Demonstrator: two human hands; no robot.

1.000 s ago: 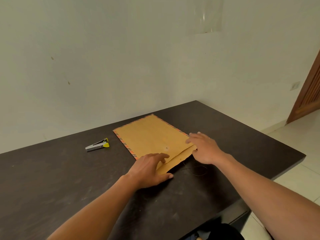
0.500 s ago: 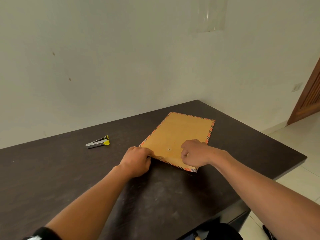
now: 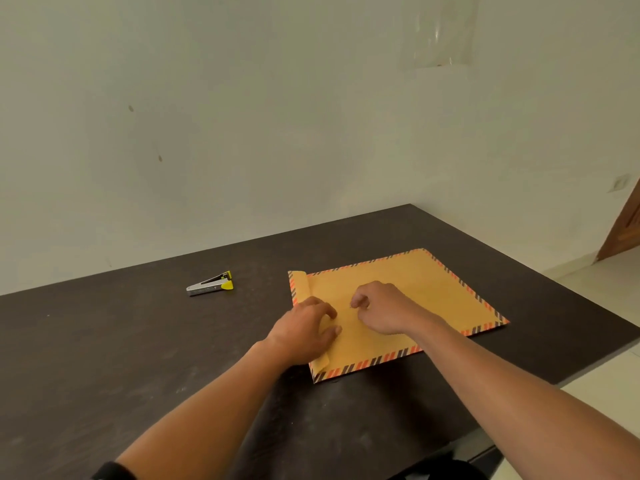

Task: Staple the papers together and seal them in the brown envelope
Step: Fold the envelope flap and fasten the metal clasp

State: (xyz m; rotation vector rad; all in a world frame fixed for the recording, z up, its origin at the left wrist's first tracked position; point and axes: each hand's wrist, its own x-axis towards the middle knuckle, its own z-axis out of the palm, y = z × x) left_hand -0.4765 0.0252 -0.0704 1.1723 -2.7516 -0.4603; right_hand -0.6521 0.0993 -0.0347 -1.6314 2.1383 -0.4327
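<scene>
The brown envelope (image 3: pixel 433 292), edged with orange and dark stripes, lies flat on the dark table (image 3: pixel 104 358) with its long side running left to right. Its flap (image 3: pixel 300 289) is folded over at the left end. My left hand (image 3: pixel 301 337) rests on the flap's near part, fingers spread and pressing down. My right hand (image 3: pixel 384 308) sits curled on the middle of the envelope, fingertips pinching a thin closure string beside the small button. No loose papers show. A silver and yellow stapler (image 3: pixel 210 284) lies to the left, apart from both hands.
The table's right edge (image 3: pixel 588 362) runs just beyond the envelope, with pale floor tiles (image 3: pixel 602 282) below. A plain wall stands behind the table. Part of a wooden door (image 3: pixel 623 230) shows at the far right.
The envelope has been turned clockwise, so the flap end now points left. The flap, open a second ago, is folded down. Both hands moved onto the flap end.
</scene>
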